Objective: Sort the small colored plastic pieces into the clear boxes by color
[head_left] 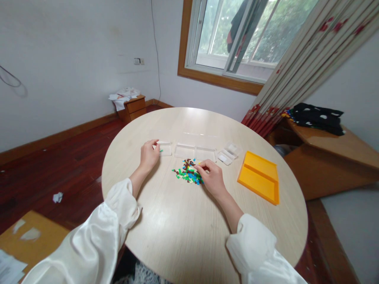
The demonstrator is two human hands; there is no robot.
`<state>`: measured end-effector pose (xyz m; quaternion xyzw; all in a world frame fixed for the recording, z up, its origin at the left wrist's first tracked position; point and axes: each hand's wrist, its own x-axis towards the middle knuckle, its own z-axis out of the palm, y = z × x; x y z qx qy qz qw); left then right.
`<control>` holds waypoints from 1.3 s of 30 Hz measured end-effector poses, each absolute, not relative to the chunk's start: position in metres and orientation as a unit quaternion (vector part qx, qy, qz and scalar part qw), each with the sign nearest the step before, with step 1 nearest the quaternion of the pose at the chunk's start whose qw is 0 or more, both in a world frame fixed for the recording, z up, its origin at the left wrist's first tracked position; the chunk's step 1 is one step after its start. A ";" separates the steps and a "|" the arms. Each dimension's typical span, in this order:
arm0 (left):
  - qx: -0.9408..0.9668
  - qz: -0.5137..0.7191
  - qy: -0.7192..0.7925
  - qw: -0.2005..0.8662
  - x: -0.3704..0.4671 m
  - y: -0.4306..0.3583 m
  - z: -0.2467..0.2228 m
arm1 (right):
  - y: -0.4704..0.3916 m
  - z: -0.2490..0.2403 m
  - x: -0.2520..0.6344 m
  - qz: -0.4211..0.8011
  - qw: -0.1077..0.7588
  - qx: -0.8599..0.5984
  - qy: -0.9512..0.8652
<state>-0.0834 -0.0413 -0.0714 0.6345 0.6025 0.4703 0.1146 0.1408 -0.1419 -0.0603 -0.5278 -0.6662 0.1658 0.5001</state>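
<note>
My left hand (150,154) is at the left edge of a small clear plastic box (166,148), fingers curled together. Whether it grips the rim or a tiny piece cannot be made out. A green piece (161,150) shows in the box beside the fingers. My right hand (211,177) hangs over the right side of a pile of tiny building bricks (186,175) in green, blue, brown, cream and yellow. Its thumb and forefinger are pinched together, and anything between them is too small to name.
Behind the pile lies a clear two-part case (195,152), with a smaller clear hinged box (227,154) to its right. A yellow divided tray (260,176) is at the right of the round table (183,236). A wooden cabinet (334,157) stands beyond the table's right edge.
</note>
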 end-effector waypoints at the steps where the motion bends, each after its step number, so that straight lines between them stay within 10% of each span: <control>1: 0.633 0.474 0.601 0.113 -0.083 -0.041 -0.072 | -0.142 -0.061 0.141 0.169 0.501 -0.525 -0.666; 17: 0.825 0.412 0.289 0.257 -0.033 -0.094 -0.063 | -0.142 -0.063 0.135 0.265 0.542 -0.506 -0.617; 39: 0.764 0.431 0.433 0.206 -0.047 -0.080 -0.059 | -0.138 -0.066 0.148 0.172 0.517 -0.550 -0.633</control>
